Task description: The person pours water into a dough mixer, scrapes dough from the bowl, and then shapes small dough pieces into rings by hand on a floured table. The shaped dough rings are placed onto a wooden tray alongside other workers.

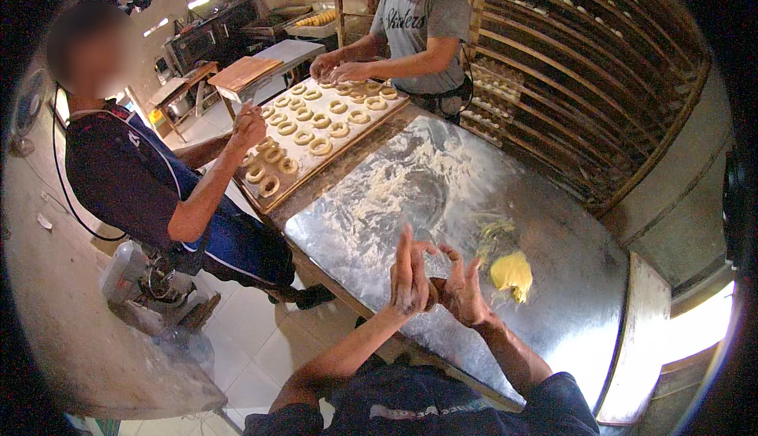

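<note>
Both my hands are raised close together over the near edge of the metal-topped table (553,199). My left hand (409,278) has its fingers stretched upward, with pale flour on the skin. Beside it, my right hand (466,292) holds its fingers apart and slightly bent. The hands nearly touch at the thumbs; whether a small bit of dough sits between them I cannot make out. Just right of my right hand lies a soft yellow lump (512,273), like butter or margarine, with a smear behind it. White flour (387,191) is spread over the table's left half.
A board (316,161) with rows of dough rings (320,146) lies across the table's far left end. One person (418,33) in grey leans over it; another in a blue apron (237,246) stands left. A wooden rack (576,65) rises behind. A mixer (150,278) stands lower left.
</note>
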A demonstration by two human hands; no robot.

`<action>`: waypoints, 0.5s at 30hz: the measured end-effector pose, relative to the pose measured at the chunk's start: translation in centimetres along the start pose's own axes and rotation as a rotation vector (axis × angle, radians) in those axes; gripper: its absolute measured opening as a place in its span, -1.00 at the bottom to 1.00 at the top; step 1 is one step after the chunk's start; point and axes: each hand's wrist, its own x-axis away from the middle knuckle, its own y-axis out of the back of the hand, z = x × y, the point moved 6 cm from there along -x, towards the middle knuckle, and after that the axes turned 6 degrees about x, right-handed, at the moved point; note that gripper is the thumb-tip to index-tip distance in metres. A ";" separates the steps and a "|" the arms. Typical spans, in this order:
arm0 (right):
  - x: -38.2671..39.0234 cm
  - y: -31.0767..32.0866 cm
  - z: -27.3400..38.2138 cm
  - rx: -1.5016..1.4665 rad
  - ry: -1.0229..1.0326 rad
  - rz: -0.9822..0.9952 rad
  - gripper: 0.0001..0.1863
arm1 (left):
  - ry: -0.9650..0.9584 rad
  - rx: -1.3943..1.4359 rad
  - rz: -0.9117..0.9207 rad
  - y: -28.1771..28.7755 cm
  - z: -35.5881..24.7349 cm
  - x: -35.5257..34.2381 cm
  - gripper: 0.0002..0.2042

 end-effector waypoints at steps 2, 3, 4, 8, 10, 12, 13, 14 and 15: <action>-0.2 0.5 0.6 -0.145 0.085 -0.040 -0.02 | 0.067 -0.025 0.028 0.1 0.3 -0.3 -0.42; -0.3 1.1 0.9 -0.151 0.125 -0.122 -0.01 | -0.138 -0.169 0.020 0.2 -0.9 -0.4 -0.43; -0.5 1.1 0.5 -0.081 0.049 -0.152 -0.01 | -0.237 -0.228 -0.005 0.4 -1.6 -0.4 -0.44; -1.5 -0.2 0.2 0.044 -0.056 -0.044 -0.02 | -0.331 -0.302 -0.044 0.9 -2.1 -1.0 -0.45; -2.1 -0.6 1.0 0.072 0.052 -0.023 -0.04 | -0.683 -0.499 0.000 0.2 -3.6 -0.4 -0.43; -2.6 0.4 1.3 0.008 0.052 -0.212 -0.05 | -0.350 -0.259 0.081 0.6 -1.9 -1.8 -0.41; -2.8 0.4 1.3 0.033 0.036 -0.215 -0.04 | -0.128 -0.061 -0.001 1.4 -0.7 -2.4 -0.41; -3.1 0.4 1.5 0.037 0.051 -0.225 -0.03 | 0.020 0.136 -0.037 1.7 0.2 -2.7 -0.41; -3.4 0.2 1.2 0.154 -0.047 -0.173 -0.03 | 0.107 0.247 -0.039 1.8 0.6 -2.9 -0.40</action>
